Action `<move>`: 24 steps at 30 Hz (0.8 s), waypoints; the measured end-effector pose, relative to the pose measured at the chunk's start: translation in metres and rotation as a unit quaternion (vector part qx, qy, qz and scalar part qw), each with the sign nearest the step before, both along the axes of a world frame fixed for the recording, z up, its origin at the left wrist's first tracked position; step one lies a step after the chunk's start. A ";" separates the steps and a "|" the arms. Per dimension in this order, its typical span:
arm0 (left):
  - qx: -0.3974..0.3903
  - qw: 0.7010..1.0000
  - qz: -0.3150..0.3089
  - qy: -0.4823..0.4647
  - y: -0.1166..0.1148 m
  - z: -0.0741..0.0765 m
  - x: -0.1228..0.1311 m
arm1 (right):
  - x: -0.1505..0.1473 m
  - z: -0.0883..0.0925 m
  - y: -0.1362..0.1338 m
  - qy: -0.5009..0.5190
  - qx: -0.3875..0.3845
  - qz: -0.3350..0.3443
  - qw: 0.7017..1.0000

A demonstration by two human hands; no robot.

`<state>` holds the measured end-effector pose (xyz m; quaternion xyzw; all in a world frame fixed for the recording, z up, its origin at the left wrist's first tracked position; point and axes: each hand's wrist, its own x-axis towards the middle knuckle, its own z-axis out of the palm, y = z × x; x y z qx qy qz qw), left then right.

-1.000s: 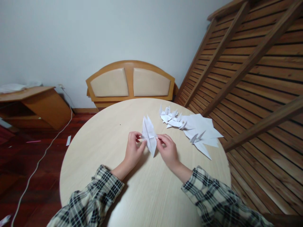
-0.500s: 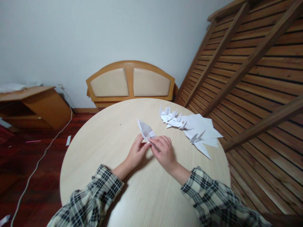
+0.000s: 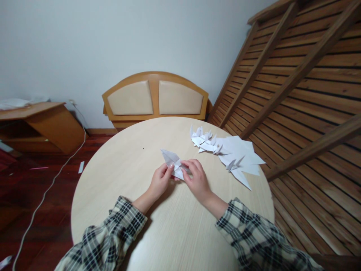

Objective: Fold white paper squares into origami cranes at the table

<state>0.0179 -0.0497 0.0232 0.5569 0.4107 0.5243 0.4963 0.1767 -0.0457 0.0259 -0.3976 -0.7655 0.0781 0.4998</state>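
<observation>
A folded piece of white paper (image 3: 172, 158) is held between my two hands above the middle of the round table (image 3: 118, 165). My left hand (image 3: 161, 180) pinches its left side, thumb on top and fingers partly hidden beneath. On the right side, my right hand (image 3: 195, 176) grips the paper between thumb and fingers. One pointed flap juts away from me to the upper left, and a lower part shows between the thumbs. Several folded white paper cranes (image 3: 210, 145) stand to the right, one (image 3: 238, 172) nearer to me.
Flat white paper sheets (image 3: 245, 154) lie under and beside the cranes near the right edge. A slatted wooden frame (image 3: 296, 94) leans close on the right. Behind the table is a padded headboard (image 3: 155, 75); a wooden desk (image 3: 53, 128) and a white cable (image 3: 53, 184) are left.
The folded paper has been tilted flatter, its point lower and slightly left, with a lower part now showing between the thumbs. My hands have moved slightly apart. The cranes have stayed put.
</observation>
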 end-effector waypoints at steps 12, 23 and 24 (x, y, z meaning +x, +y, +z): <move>0.028 0.995 0.059 0.075 -0.001 0.007 -0.003 | 0.009 0.003 0.007 -0.098 0.031 -0.021 0.995; 0.040 0.992 0.076 0.087 -0.001 0.006 -0.005 | 0.008 0.004 0.009 0.002 -0.060 0.008 0.998; 0.040 0.993 0.078 0.082 0.000 0.006 -0.005 | 0.008 0.003 0.010 0.037 -0.089 0.019 0.995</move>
